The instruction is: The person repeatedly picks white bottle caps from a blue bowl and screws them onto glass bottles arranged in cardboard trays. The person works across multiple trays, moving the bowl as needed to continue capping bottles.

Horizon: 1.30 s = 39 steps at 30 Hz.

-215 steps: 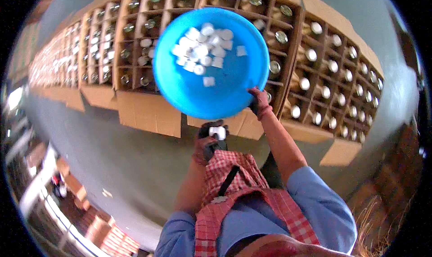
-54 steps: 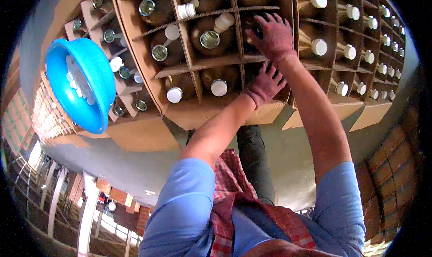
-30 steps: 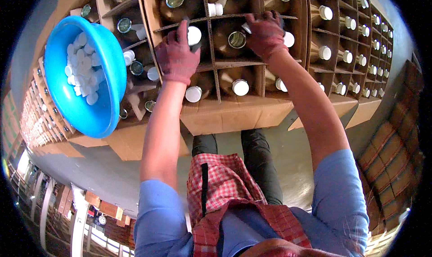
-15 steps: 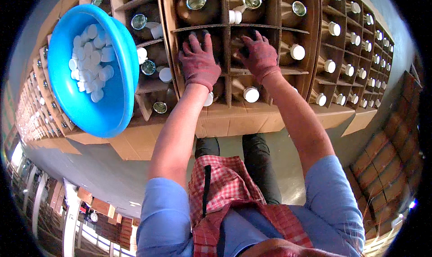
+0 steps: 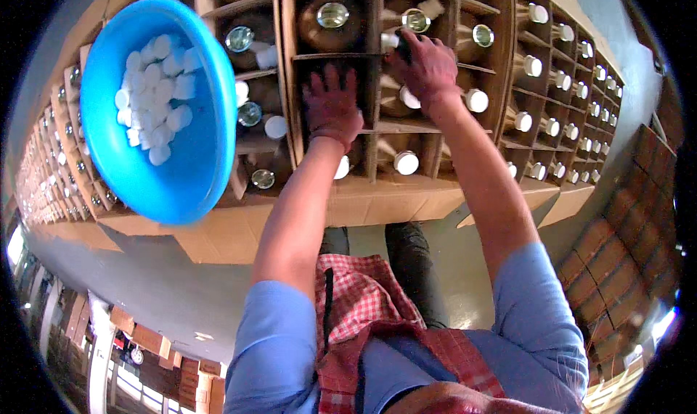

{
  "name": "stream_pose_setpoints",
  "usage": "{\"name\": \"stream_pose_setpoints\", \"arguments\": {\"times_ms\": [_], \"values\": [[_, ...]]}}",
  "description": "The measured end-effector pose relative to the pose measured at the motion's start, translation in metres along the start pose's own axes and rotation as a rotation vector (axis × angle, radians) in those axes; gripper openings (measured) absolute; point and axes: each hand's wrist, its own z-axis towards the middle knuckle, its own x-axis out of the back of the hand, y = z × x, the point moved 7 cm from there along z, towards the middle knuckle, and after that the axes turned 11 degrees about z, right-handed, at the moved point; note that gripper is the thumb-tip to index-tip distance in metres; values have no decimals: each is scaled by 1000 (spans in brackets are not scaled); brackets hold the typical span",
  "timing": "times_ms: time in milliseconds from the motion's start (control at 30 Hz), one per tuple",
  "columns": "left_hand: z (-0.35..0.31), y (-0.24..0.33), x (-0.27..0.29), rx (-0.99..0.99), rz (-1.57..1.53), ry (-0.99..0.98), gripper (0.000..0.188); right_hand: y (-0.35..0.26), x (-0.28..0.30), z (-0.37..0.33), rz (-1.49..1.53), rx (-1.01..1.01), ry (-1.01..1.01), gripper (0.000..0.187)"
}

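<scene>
My left hand [image 5: 332, 108], in a dark red glove, lies with its fingers spread inside a dark compartment of the cardboard carton [image 5: 290, 66]. What lies under its palm is hidden. The gloved right hand [image 5: 430, 67] is up and to the right, its fingers bent and bunched at a loose white bottle cap [image 5: 390, 42] by the divider. Below that hand a white-capped bottle [image 5: 409, 97] shows in part. An uncapped glass bottle [image 5: 332, 16] stands beyond my left hand, and another open bottle [image 5: 416, 21] is just past the right fingertips.
A blue basin [image 5: 221, 116] of loose white caps rests over the cartons at the left. Capped bottles [image 5: 532, 66] fill the cartons on the right. Nearer me is a capped bottle [image 5: 405, 162]. Carton flaps [image 5: 385, 207] hang along the near edge, and stacked brown cartons [image 5: 610, 254] stand at far right.
My right hand has moved up from its compartment to the white cap by the divider. The left hand stays in its compartment, spread. The whole view has shifted slightly.
</scene>
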Motion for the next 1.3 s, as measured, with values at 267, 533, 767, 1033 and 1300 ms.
{"name": "stream_pose_setpoints", "arguments": {"times_ms": [267,533,767,1033,1300], "values": [[-84,-74,127,-140,-900,513,57,54,-30,27,442,-435,-35,59],[-37,-277,86,448,-203,402,76,19,-44,32,201,-179,-130,47],[12,-232,53,305,169,457,62,34,-54,50,723,-255,-420,50],[17,-225,54,382,115,309,60,44,-39,32,357,-404,34,44],[16,-242,49,212,7,368,56,-83,-15,48,97,161,99,47]]}}
